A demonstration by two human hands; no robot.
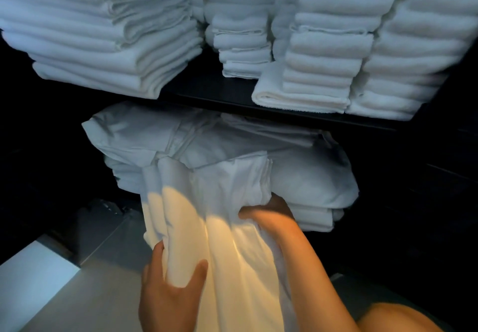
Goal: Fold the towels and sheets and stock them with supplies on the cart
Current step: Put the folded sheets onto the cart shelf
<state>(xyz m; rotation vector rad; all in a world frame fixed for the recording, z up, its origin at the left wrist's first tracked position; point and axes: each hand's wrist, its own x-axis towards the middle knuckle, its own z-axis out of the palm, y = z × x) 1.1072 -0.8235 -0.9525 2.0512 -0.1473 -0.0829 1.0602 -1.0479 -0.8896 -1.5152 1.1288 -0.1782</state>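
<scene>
White folded sheet [207, 228] at 6 o'clock, your left hand [168, 287] fingers curled round its near fold, your right hand [269, 215] gripping its far edge against the sheet stack [297, 176], towel stacks [103, 34] on the shelf [219, 93] at 12 o'clock.

— Any words, labels or numbers to read on the shelf edge [258, 104] or the towels [323, 60] above it?
— None. The sheets [207, 145] below that shelf edge carry no legible marks either.
</scene>
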